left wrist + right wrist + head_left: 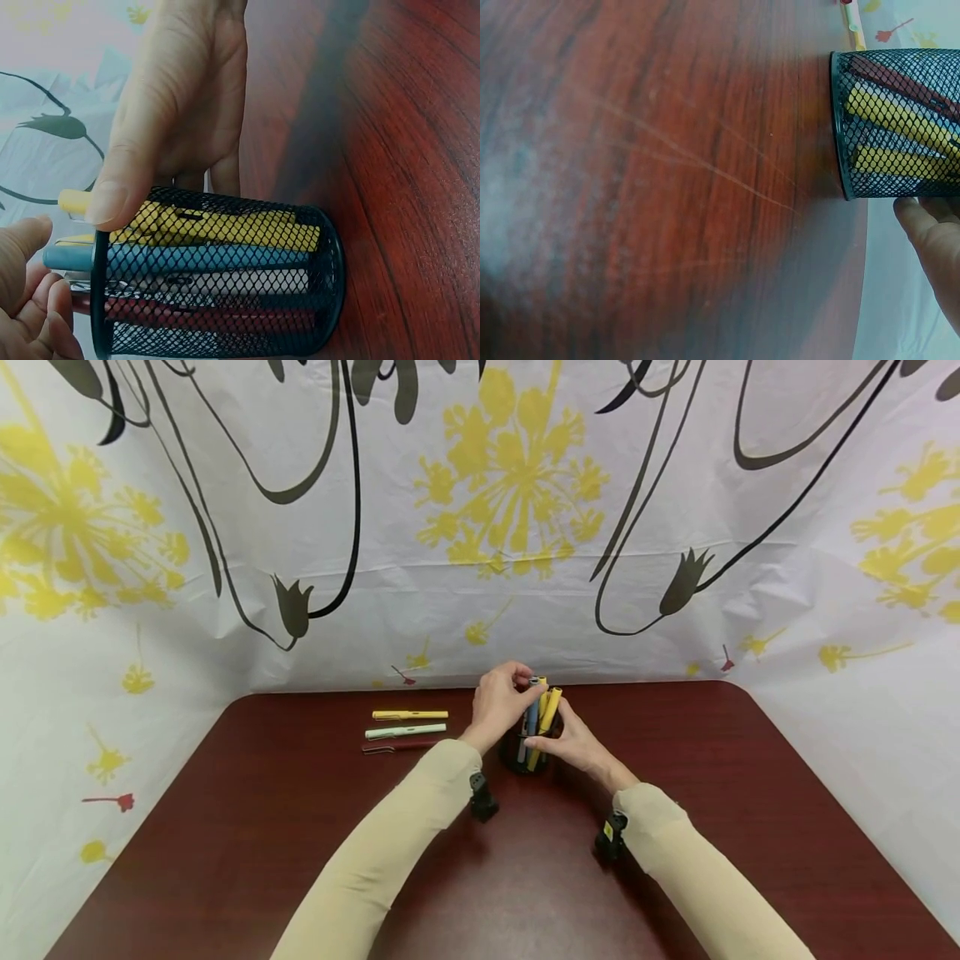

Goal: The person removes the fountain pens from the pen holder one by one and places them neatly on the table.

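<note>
A black mesh pen cup [513, 757] stands near the table's back edge. My right hand [579, 745] grips it from the right, its thumb over the rim in the left wrist view. My left hand [497, 700] is at the pen tops, thumb and fingers around the end of a blue pen [67, 258]. Inside the cup lean two yellow pens [550, 712], a pale pen [247, 282] and a dark red pen [225, 315] beside the blue one. In the right wrist view the right fingers press the cup's side [900, 67].
Left of the cup, a yellow pen [410, 715], a mint green pen [406, 731] and a dark red pen [397, 747] lie side by side on the dark red table [262, 827]. A white flower-patterned sheet [420, 635] hangs right behind the table.
</note>
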`<state>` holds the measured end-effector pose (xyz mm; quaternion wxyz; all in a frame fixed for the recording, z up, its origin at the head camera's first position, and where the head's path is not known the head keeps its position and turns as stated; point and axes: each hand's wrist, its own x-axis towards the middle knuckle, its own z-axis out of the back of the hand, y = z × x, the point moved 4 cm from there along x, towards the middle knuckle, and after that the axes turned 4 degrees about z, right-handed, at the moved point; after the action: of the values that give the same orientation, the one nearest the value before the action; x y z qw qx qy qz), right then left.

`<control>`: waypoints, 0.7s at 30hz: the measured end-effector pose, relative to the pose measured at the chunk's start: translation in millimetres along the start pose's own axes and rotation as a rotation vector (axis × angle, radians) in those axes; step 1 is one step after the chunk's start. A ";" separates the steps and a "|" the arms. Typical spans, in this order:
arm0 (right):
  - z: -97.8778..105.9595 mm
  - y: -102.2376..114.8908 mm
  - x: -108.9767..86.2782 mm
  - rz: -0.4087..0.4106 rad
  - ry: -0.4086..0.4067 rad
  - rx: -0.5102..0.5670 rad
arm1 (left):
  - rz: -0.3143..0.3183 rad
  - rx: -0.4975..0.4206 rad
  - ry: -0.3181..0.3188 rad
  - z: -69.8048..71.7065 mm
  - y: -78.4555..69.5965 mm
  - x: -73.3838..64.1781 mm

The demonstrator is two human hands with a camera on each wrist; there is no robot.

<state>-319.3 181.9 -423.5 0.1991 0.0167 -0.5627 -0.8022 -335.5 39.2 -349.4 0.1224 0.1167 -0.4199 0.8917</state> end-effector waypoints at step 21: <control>-0.8 0.4 0.2 0.011 -0.001 0.025 | -0.043 -0.004 -0.034 -3.8 2.1 -4.0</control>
<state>-319.2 181.0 -423.4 0.2033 0.0157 -0.5726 -0.7940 -332.8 40.4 -354.6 0.1346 0.1407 -0.4212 0.8858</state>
